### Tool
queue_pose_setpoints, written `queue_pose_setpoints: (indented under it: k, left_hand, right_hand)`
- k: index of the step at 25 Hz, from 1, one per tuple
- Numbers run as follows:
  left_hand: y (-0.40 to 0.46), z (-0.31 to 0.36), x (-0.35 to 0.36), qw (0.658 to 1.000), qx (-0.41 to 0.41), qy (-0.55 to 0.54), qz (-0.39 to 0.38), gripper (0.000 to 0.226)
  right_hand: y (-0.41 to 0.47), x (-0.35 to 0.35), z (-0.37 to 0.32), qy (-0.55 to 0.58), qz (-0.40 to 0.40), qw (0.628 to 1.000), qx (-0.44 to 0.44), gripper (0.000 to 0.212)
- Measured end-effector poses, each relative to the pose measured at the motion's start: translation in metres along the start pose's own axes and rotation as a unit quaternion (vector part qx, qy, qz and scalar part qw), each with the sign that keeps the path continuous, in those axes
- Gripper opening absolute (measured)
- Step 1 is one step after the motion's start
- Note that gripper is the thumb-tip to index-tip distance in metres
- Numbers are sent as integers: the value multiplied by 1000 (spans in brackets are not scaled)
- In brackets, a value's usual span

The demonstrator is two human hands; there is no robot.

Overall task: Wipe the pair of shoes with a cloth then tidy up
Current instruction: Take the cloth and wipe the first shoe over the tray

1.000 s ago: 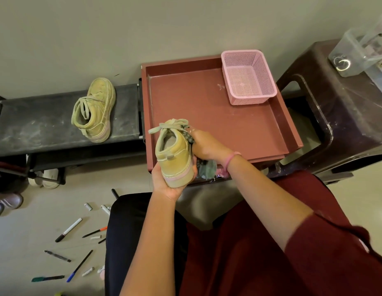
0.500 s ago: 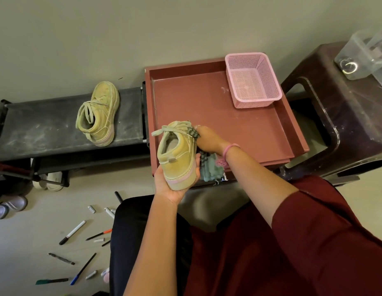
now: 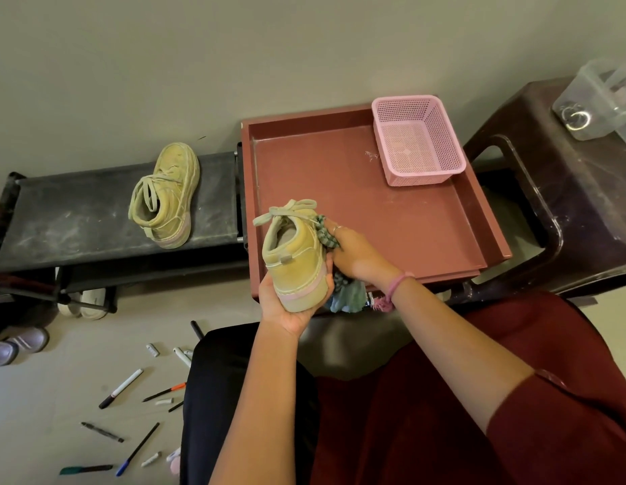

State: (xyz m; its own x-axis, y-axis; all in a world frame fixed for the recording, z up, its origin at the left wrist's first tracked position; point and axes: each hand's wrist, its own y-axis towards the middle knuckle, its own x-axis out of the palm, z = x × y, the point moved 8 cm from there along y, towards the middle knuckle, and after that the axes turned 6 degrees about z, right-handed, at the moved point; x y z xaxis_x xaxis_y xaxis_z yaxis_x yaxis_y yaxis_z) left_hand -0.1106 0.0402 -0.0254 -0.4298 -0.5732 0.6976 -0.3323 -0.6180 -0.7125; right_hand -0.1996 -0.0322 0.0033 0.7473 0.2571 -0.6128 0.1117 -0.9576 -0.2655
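Note:
My left hand (image 3: 287,306) grips one yellow-green shoe (image 3: 294,253) from below, by its pink-edged sole at the heel, with the laces pointing away from me. My right hand (image 3: 353,255) holds a green checked cloth (image 3: 345,294) against the shoe's right side; part of the cloth hangs below my wrist and a bit shows near the laces. The other yellow-green shoe (image 3: 170,197) lies on the dark shoe rack (image 3: 77,218) at the left, apart from both hands.
A red-brown tray (image 3: 374,204) sits behind the held shoe with a pink mesh basket (image 3: 418,140) in its far right corner. A dark plastic stool (image 3: 567,190) with a clear box (image 3: 598,99) stands at the right. Several pens and markers (image 3: 120,388) lie on the floor at the left.
The cloth hand has shifted slightly along the right side of the shoe. The shoe has stayed in my left hand. The view has drifted a little.

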Motion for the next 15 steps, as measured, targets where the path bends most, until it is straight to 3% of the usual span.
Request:
queue_pose_setpoints:
  k: [2,7,12,15]
  left_hand:
    - [-3,-2,3,1000,-9,-9,-7,60]
    - [-8,0,11,999,-23,-27,-41,103]
    - [0,6,17,998,-29,-31,-54,108]
    - [6,8,20,997,-31,-44,-54,104]
  right_hand:
    - [13,-1,4,-11,-3,1000,13,64]
    - [52,2,12,44,-27,998,41,35]
    - [66,-2,24,95,-48,989,98,21]
    - [68,-2,18,83,-28,993,85,27]
